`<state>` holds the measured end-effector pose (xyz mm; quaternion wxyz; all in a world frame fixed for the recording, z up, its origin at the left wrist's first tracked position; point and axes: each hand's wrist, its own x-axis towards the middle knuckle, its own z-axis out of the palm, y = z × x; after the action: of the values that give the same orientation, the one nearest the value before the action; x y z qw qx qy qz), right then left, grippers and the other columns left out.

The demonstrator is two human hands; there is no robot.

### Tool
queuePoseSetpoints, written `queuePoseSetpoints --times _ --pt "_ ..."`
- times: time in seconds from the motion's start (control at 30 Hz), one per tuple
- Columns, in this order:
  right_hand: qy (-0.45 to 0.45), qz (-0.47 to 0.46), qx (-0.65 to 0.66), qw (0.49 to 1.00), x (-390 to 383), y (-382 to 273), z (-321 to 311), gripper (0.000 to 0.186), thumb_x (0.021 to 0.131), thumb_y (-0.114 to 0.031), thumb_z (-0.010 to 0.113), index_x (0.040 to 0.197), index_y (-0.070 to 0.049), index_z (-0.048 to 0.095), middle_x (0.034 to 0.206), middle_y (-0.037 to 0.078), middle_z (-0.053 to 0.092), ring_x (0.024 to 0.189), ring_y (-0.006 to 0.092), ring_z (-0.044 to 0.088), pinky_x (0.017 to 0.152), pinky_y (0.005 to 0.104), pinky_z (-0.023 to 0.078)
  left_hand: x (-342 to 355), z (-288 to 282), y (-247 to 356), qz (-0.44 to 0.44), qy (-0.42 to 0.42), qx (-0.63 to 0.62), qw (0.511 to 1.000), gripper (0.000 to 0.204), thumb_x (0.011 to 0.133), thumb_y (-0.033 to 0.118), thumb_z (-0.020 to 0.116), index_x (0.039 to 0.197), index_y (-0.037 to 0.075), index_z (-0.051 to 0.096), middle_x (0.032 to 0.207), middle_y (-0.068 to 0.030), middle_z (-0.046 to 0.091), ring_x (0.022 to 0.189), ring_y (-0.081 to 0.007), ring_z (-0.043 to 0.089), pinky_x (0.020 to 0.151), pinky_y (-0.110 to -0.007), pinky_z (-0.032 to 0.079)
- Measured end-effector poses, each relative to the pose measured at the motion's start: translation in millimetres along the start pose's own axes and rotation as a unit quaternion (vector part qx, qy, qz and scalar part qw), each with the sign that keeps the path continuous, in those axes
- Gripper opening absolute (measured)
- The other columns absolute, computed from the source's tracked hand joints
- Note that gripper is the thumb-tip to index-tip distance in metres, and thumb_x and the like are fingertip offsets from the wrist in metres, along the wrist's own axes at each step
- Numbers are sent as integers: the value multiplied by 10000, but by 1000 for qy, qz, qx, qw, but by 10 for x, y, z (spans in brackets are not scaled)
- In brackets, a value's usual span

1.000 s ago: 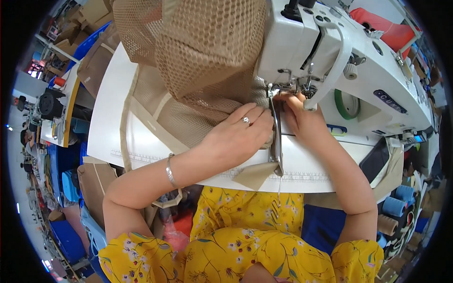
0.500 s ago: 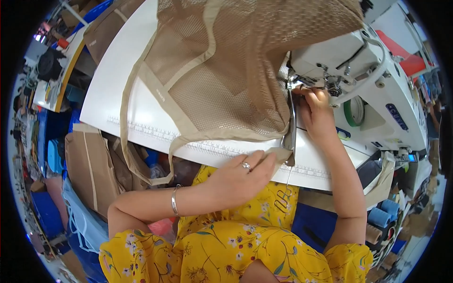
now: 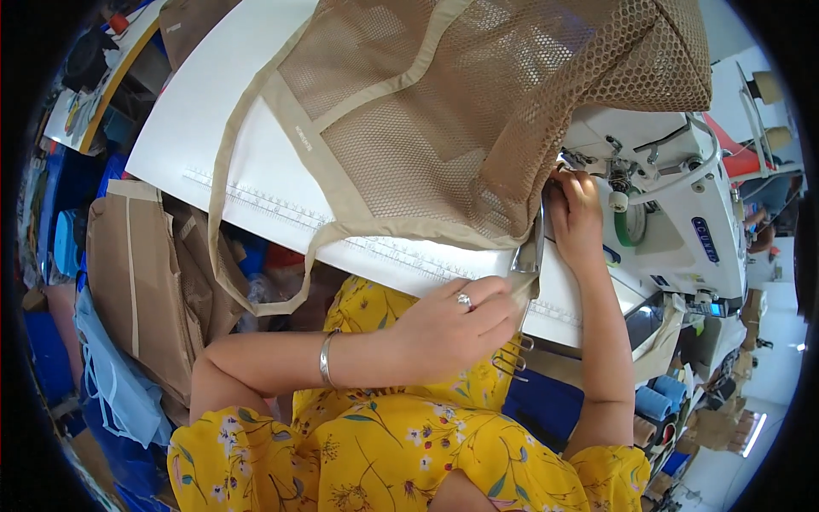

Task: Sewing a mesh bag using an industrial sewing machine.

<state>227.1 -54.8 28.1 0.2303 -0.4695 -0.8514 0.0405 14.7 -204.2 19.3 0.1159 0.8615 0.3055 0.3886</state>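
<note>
A brown mesh bag (image 3: 409,162) with beige binding and a long beige strap (image 3: 223,179) lies over the white table, bunched up against the sewing machine (image 3: 674,196). My left hand (image 3: 456,328), with a ring and a bangle, is closed at the table's front edge. Its fingers pinch a beige fabric strip (image 3: 523,288), which runs into a metal folder guide (image 3: 531,252). By the needle area, my right hand (image 3: 577,218) is closed with fingers curled at the bag's right edge. Bag folds hide the needle and those fingertips, so what they grip cannot be made out.
Printed rulers (image 3: 256,203) run along the front of the table (image 3: 183,128). Folded brown bag pieces (image 3: 128,264) hang at the left, above a light blue cloth bag (image 3: 115,367). Blue thread cones (image 3: 661,397) stand at the lower right. A green tape roll (image 3: 630,224) sits under the machine arm.
The whole view has shifted. The bag's upper part now hangs farther right, over more of the machine head. Both hands keep their places by the strip and the needle area.
</note>
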Motion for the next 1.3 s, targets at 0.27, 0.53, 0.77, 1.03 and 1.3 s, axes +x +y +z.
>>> queuePoseSetpoints --times 0.27,0.53,0.77,1.03,1.3 --pt "-12 12 6 1000 -7 -14 -15 283 896 -45 523 1151 -99 632 1121 132 586 1024 329 579 833 396 511 -87 210 190 -110 96 -240 960 147 847 46 675 941 32 563 1102 -85 594 930 -270 606 797 -338 513" --pt "-7 12 14 1000 0 2 -11 277 903 -53 527 1147 -126 633 1106 131 597 846 325 653 723 393 532 -105 99 159 -167 83 -269 945 219 841 -6 673 1042 7 586 1154 -171 621 885 -243 667 733 -329 553" --pt "-1 6 27 1000 9 15 11 272 901 -62 534 1143 -130 639 1094 133 598 840 328 655 723 404 531 85 67 126 -232 58 -262 935 221 847 13 676 1066 39 654 997 -100 674 843 -220 673 687 -297 544" --pt "2 11 41 999 -15 5 -29 288 873 -28 540 1137 -90 635 1084 153 619 988 338 613 846 419 496 188 -67 87 -251 -21 -163 954 161 831 16 692 988 48 688 856 -87 644 739 -241 633 636 -323 507" --pt "5 -1 100 995 -4 45 -8 248 897 -42 547 1129 -97 617 1068 140 632 948 347 642 824 404 512 219 -35 61 -233 -1 -163 959 139 830 35 702 968 37 687 821 -77 594 707 -223 605 624 -316 489"
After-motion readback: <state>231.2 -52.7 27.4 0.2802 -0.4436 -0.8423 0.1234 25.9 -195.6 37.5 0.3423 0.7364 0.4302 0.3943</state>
